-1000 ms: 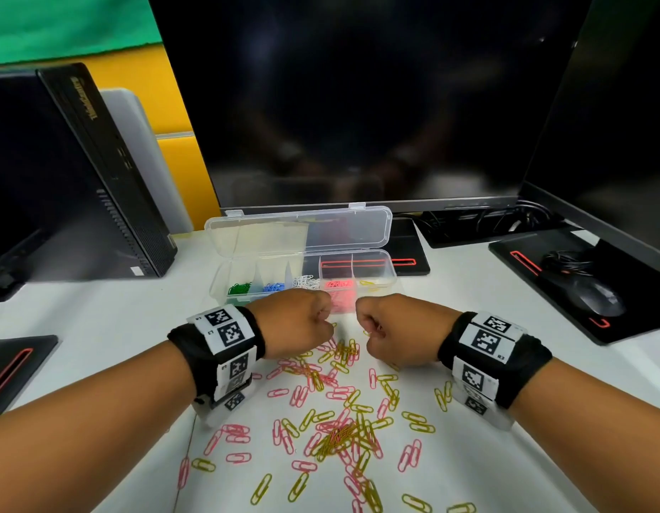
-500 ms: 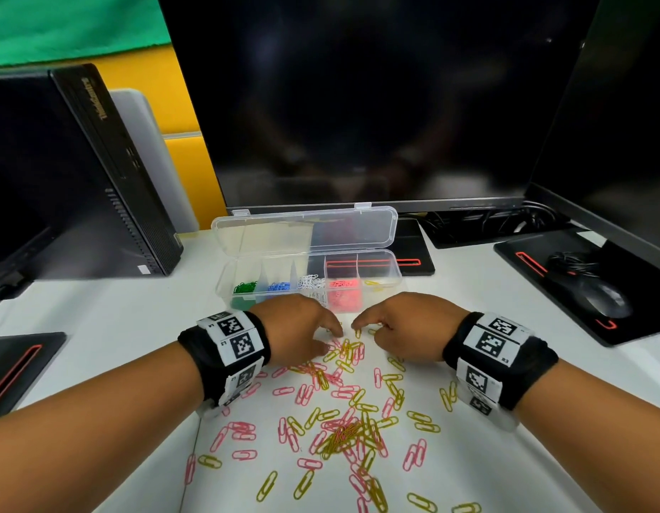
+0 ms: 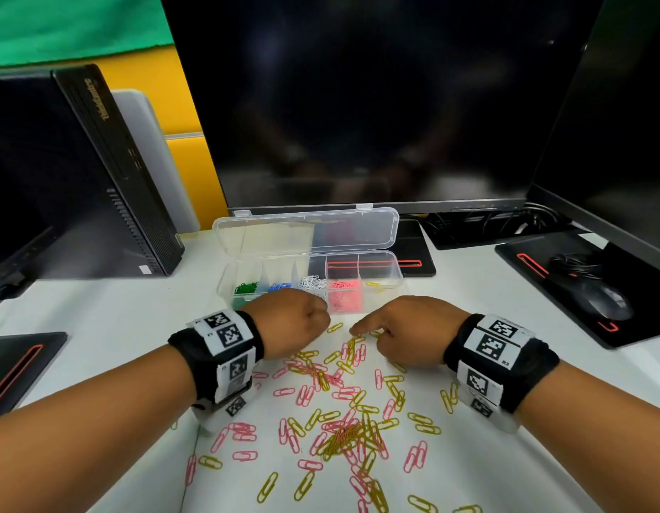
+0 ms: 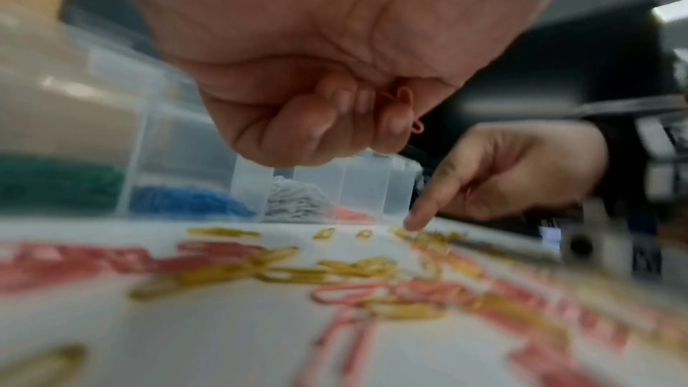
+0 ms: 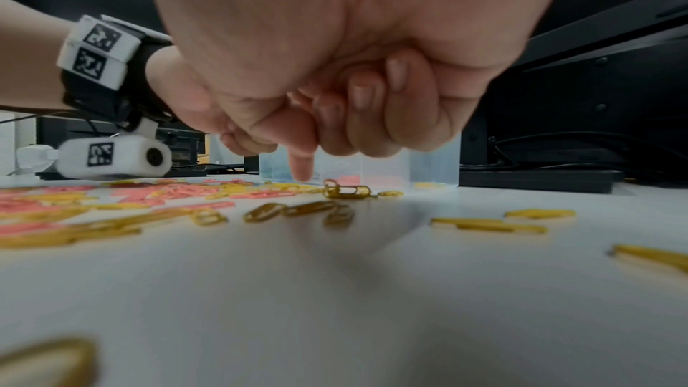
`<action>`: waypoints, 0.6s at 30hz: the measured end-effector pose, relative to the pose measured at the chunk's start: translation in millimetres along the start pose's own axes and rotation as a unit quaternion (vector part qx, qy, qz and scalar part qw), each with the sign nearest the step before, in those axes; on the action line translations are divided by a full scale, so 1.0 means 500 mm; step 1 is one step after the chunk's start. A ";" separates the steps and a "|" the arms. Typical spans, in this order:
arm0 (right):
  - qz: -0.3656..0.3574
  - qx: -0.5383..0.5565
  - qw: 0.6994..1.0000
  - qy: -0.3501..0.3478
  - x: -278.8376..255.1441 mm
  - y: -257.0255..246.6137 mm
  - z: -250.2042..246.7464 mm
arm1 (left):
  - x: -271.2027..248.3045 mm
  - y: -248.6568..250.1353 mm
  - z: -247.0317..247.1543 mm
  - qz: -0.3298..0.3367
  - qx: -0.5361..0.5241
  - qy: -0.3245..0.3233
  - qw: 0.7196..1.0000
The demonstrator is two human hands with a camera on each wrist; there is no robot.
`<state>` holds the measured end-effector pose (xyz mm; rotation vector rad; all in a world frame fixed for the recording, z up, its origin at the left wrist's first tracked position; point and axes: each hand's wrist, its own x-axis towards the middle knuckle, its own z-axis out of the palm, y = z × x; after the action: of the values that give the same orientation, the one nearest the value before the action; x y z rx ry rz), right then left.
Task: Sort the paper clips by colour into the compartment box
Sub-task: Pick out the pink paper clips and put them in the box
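Note:
A clear compartment box (image 3: pixel 398 269) stands open on the white table, holding green (image 3: pixel 245 288), blue (image 3: pixel 278 286), white (image 3: pixel 313 282), pink (image 3: pixel 345 298) and yellow clips (image 3: pixel 376 285) in separate compartments. Loose pink and yellow paper clips (image 3: pixel 343 435) lie scattered in front of it. My left hand (image 3: pixel 306 320) hovers as a fist just before the box; in the left wrist view its curled fingers (image 4: pixel 335 116) pinch a pink clip (image 4: pixel 415 124). My right hand (image 3: pixel 402 327) points its index fingertip (image 3: pixel 355 330) down onto a yellow clip (image 5: pixel 346 191), with the other fingers curled.
A dark monitor (image 3: pixel 376 105) rises behind the box, its base (image 3: pixel 413 261) just right of the lid. A black computer case (image 3: pixel 80 172) stands at the left. A mouse (image 3: pixel 606 301) sits on a black pad at the right; another pad (image 3: pixel 14 364) lies at the left edge.
Both fists dropped from the box to the clips. My left hand has since lifted with a pink clip, and my right index finger now presses a yellow one.

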<state>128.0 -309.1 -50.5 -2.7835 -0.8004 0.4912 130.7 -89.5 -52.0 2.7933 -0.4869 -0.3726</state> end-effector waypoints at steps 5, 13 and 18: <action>-0.022 0.003 1.000 -0.001 -0.002 -0.006 -0.001 | -0.005 0.000 -0.014 -0.127 -0.371 0.000 0.920; -0.047 0.004 0.999 -0.004 -0.003 -0.003 -0.005 | -0.008 -0.011 -0.008 -0.098 -0.588 -0.066 0.800; -0.044 -0.002 0.999 0.016 -0.001 -0.002 -0.003 | -0.002 -0.007 0.002 -0.103 -0.623 -0.089 0.771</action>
<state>127.7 -309.0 -48.8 -2.7386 -0.9116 0.4291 130.4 -86.2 -54.0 1.4888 0.0847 -0.6836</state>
